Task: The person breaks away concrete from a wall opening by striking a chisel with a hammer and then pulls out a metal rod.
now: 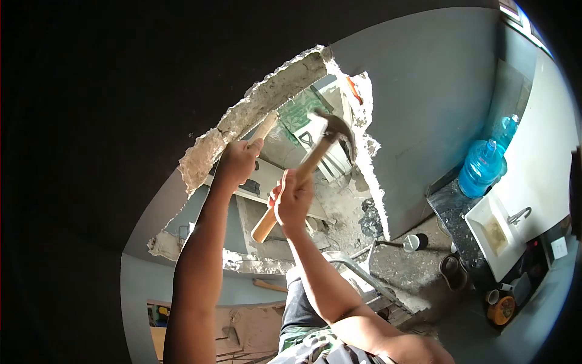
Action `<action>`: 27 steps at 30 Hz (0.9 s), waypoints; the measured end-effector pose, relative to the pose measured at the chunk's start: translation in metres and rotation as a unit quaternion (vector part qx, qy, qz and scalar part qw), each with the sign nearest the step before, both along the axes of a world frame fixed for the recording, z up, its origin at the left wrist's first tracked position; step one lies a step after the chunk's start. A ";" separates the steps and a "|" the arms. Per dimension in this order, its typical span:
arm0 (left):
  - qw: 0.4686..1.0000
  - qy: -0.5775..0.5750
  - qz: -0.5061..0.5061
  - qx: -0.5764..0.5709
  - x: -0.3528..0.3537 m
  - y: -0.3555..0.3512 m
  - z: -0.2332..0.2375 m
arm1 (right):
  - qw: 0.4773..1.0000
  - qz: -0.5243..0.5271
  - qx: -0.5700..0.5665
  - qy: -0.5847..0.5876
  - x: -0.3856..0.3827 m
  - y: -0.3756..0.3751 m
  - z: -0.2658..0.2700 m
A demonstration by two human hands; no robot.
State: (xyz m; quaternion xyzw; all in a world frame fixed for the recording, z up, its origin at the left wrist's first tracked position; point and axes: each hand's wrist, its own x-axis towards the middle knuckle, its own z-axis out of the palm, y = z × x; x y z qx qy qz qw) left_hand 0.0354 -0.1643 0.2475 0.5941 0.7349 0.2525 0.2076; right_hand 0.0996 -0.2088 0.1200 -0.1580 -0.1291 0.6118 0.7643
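Note:
My left hand is raised to the broken upper edge of the wall opening, closed around a pale, dusty chisel. The chisel's far end is close to the rough masonry; whether it touches cannot be made out. Lower and to the right, my right hand grips a claw hammer by its wooden handle. The dark metal head points up and away, apart from the chisel, and slightly blurred. The handle's butt sticks out below my fist.
Through the opening, rubble and a black bag lie on the floor. A metal ladder stands close by my legs. To the right are a white sink, blue water jugs and a white bucket.

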 end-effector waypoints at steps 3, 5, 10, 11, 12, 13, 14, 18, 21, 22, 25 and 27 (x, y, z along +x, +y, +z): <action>1.000 0.023 0.006 0.003 0.001 -0.002 0.000 | 0.987 -0.111 0.025 0.111 0.005 0.001 -0.007; 1.000 0.025 0.007 0.011 0.001 0.001 0.004 | 0.978 -0.139 -0.015 0.152 -0.008 0.004 -0.001; 0.999 0.042 0.006 -0.016 0.001 0.001 0.008 | 0.996 0.054 -0.005 -0.075 -0.012 0.004 -0.012; 0.999 0.039 0.007 -0.013 0.001 0.003 0.009 | 0.997 0.054 -0.003 -0.055 -0.003 0.002 -0.015; 0.999 0.040 0.005 -0.006 -0.001 0.003 0.007 | 1.000 0.022 -0.007 -0.011 0.005 -0.006 -0.006; 0.999 0.041 0.005 -0.001 -0.001 0.001 0.005 | 1.000 -0.015 -0.017 0.017 0.011 -0.008 -0.003; 0.999 0.043 0.011 -0.009 -0.002 0.002 0.006 | 0.998 -0.039 -0.007 0.049 0.018 -0.010 -0.001; 0.999 0.025 0.016 -0.025 -0.008 0.005 0.003 | 0.988 -0.105 -0.016 0.111 0.023 -0.013 0.002; 0.998 0.067 -0.006 0.000 -0.017 0.002 0.010 | 0.998 -0.048 0.003 0.038 0.026 -0.020 -0.002; 0.997 -0.030 -0.067 -0.015 -0.026 -0.002 0.007 | 1.000 0.015 -0.016 0.009 0.036 -0.023 -0.006; 0.973 -0.145 -0.181 0.018 -0.032 -0.023 -0.016 | 0.951 -0.029 0.037 -0.306 0.082 -0.012 -0.090; 0.974 -0.036 -0.198 0.107 -0.045 -0.021 -0.057 | 0.789 -0.083 -0.011 -0.609 0.129 -0.030 -0.136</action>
